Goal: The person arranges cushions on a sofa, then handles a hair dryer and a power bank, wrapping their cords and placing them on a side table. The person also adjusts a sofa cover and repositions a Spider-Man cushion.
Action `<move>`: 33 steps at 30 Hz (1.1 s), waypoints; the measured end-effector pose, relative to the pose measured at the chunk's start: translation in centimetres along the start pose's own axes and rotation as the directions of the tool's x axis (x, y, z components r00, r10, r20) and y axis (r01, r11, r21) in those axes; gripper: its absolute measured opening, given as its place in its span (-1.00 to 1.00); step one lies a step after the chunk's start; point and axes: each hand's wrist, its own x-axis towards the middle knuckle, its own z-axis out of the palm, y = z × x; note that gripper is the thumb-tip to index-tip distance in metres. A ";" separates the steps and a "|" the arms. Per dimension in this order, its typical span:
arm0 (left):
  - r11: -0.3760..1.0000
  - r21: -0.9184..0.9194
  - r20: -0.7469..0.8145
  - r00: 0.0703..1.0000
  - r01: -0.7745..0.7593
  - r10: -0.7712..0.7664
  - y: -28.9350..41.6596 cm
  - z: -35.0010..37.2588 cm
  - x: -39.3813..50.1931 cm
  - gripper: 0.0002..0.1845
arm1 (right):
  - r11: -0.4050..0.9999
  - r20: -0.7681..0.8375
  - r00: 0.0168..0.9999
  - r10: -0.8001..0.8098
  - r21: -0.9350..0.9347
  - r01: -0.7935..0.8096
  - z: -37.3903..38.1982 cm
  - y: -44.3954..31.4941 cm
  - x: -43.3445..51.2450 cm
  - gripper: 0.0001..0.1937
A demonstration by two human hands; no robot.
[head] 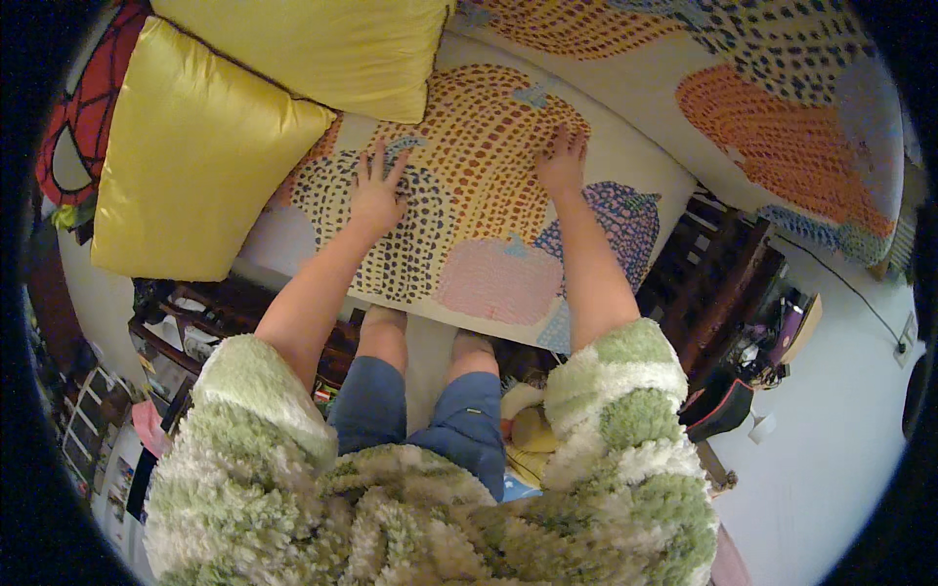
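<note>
A seat cushion (498, 282) printed with dotted pumpkin shapes lies before me. Flat on its upper left part, fingers spread over a dark-dotted pumpkin, rests my left hand (377, 196). My right hand (563, 167) touches the same fabric farther right, on the edge of the orange dotted pumpkin, its fingers pointing away from me. Neither hand holds anything. Two shiny yellow pillows, one at the left (198, 154) and one at the top (330, 51), lie beyond my left hand. A matching patterned back cushion (777, 146) stands at the upper right.
Dark wooden slats (703, 249) show right of the cushion. A power cord runs to a wall socket (905, 340). A red Spider-Man item (69, 157) sits at the far left. Shelves with small items (179, 329) stand at the lower left, and a yellow plush-like thing (533, 432) lies by my legs.
</note>
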 end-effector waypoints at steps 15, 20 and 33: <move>0.999 0.051 0.168 0.986 0.003 -0.012 0.1 -2.1 1.2 -0.20 | 0.913 -0.113 0.983 -0.147 0.367 0.178 3.5 1.0 -10.0 -0.51; 0.914 -0.379 -0.120 0.972 0.144 -0.203 -2.5 -1.4 2.5 -0.50 | 0.888 -0.192 0.975 -0.108 0.423 0.181 1.4 -0.9 -11.8 -0.60; 0.854 -0.289 -0.708 0.503 0.433 -0.495 -5.8 6.1 6.3 -0.38 | 0.950 -0.209 0.927 -0.312 -0.088 0.300 1.0 -7.2 11.8 -0.36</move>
